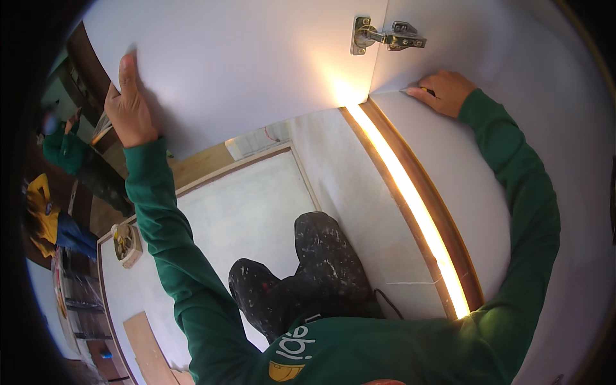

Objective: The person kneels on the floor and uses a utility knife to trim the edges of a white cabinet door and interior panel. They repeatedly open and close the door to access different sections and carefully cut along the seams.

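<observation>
Paint-spotted trousers [327, 256] lie nearest; past them a glowing light strip [410, 208] edges the pale cabinet [465, 176]; inside, the right hand [449, 92] has its grip pinched on a small pointed tool [428, 92], near the metal hinge [388, 36]; the left hand [131, 110] has its grip clasped around the white door's [250, 64] edge, thumb on its face; far left, two people [70, 149]

A white platform [237, 208] (edged in brown) bears an open container [132, 257] and a brown board [147, 343].
</observation>
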Action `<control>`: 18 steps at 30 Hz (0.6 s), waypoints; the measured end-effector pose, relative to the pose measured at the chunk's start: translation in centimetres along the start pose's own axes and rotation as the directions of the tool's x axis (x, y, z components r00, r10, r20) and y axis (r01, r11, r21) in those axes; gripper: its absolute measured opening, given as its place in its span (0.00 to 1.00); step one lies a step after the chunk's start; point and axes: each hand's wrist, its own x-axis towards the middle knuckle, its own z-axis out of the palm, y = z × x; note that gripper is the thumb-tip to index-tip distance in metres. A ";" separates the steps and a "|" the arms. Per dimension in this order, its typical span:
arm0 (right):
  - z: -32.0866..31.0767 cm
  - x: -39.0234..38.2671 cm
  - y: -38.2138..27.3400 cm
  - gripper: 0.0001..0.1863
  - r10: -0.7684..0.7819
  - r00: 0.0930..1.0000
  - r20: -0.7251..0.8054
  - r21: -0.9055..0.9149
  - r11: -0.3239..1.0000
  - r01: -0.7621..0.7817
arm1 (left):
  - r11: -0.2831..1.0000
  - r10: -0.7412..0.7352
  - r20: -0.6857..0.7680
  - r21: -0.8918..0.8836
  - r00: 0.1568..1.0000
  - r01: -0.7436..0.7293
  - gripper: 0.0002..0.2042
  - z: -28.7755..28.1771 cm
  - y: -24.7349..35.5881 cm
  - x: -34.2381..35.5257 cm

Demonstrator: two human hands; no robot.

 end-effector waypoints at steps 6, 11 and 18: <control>0.2 0.2 0.8 0.33 0.002 0.999 0.037 -0.014 1.000 -0.001 | 1.000 0.019 -0.010 0.020 1.000 -0.019 0.34 0.1 -0.5 0.0; 0.3 0.3 1.1 0.34 0.040 0.996 0.074 -0.025 0.999 -0.038 | 1.000 -0.004 -0.003 -0.002 1.000 0.004 0.34 0.0 -1.4 0.1; 1.1 1.1 1.9 0.33 0.070 0.990 0.121 0.000 0.998 -0.071 | 0.999 0.002 -0.014 0.041 1.000 -0.002 0.34 0.8 -2.0 -0.5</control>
